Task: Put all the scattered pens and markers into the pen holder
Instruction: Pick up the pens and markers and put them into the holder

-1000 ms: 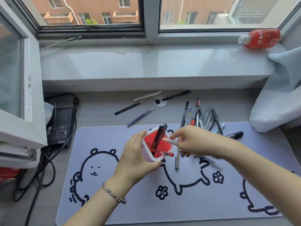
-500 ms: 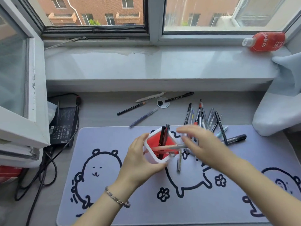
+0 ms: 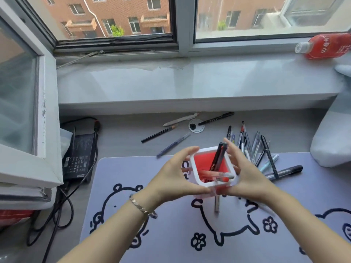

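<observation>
The pen holder (image 3: 194, 168), on the mat (image 3: 171, 234), is gripped by the left hand (image 3: 174, 175) and, seemingly, by the right hand (image 3: 247, 173). It should be steadied upright so the pen (image 3: 220, 175) lying across its opening tips in. Loose pens (image 3: 266, 149) are scattered far right on the worktop (image 3: 123, 137), below a windowsill (image 3: 190, 82).

White-rimmed red pen holder (image 3: 195, 168); lilac mat (image 3: 133, 168) with black animal outlines; red bottle (image 3: 328, 46).
</observation>
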Demonstrator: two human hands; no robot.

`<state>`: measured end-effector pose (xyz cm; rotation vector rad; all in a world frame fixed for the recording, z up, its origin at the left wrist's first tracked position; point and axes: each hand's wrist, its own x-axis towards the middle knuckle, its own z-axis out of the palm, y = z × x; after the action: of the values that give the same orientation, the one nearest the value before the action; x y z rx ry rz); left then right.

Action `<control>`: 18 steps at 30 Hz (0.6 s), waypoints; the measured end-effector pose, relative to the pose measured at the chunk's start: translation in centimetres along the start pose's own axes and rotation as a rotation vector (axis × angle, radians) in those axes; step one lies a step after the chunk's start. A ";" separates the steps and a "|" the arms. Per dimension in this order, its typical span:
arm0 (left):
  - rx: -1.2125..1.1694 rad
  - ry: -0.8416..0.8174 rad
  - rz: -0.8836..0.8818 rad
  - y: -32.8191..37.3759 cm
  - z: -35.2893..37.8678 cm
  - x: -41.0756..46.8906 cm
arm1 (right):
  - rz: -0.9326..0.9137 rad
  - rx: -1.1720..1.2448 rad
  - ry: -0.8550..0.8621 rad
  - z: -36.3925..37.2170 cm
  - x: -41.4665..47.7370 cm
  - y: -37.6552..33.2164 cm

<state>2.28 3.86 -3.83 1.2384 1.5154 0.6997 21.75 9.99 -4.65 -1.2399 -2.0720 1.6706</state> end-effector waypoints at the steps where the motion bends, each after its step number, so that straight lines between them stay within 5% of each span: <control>1: 0.009 -0.058 0.017 0.2 -0.7 0.5 | 0.008 0.026 0.043 -0.2 0.3 -0.2; 4: 0.162 -0.180 0.040 -0.5 -3.4 3.2 | -0.011 0.106 0.155 -0.4 0.9 0.4; 10: 0.779 0.245 -0.222 -5.9 -6.1 10.5 | -0.020 0.238 0.405 -1.3 1.2 0.7; 18: 1.016 0.090 -0.275 -6.9 -3.9 12.0 | -0.001 0.138 0.424 -1.1 1.2 0.7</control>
<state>-3.25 13.61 -12.78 1.6614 2.1601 -0.2743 21.97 11.61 -5.28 -1.3997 -1.6773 1.3746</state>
